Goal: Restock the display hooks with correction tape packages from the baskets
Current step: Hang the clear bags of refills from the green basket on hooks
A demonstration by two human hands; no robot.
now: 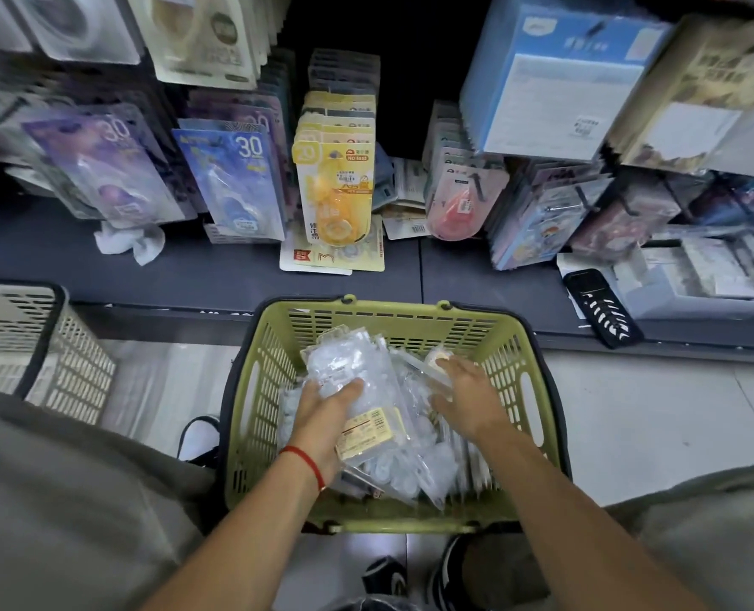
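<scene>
A green basket [516, 346] sits on the floor in front of me, filled with clear plastic bags of correction tape. My left hand [322, 412] grips a large clear bag of correction tape [357, 368] with a yellow label, thumb on top. My right hand [467, 394] lies flat, fingers spread, on the other packages [432, 469] at the basket's right side. Above the shelf, hooks carry hanging packages: purple [106, 165], blue [234, 174], yellow [335, 178] and pink [459, 200].
A white basket [36, 341] stands on the floor at left. On the dark shelf [190, 275] lie a crumpled white cloth [130, 242], loose packages and a black handheld device [602, 308]. Boxes [556, 81] hang at upper right.
</scene>
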